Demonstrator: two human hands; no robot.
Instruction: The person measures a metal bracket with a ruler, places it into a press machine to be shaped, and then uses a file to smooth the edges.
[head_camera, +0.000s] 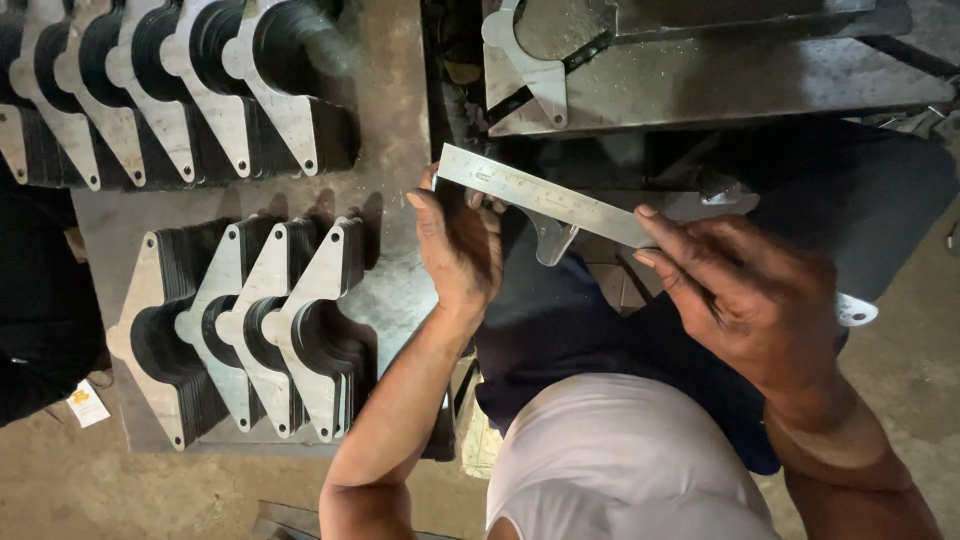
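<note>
My left hand (458, 245) grips the left end of a long steel ruler (545, 196), fingers curled over it. My right hand (745, 290) pinches the ruler's right end, thumb and fingers laid along it. The ruler slants down to the right across a flat metal bracket (553, 238) that rests over my lap. A pointed end of the bracket (856, 312) sticks out past my right hand. Most of the bracket is hidden under my hands.
Stacks of cut metal brackets (262, 325) stand on a steel plate (390, 300) at the left, with another row of brackets (180, 85) behind. A metal workbench (720, 80) with one bracket (530, 60) on it lies ahead. The dirt floor (910, 370) shows at the right.
</note>
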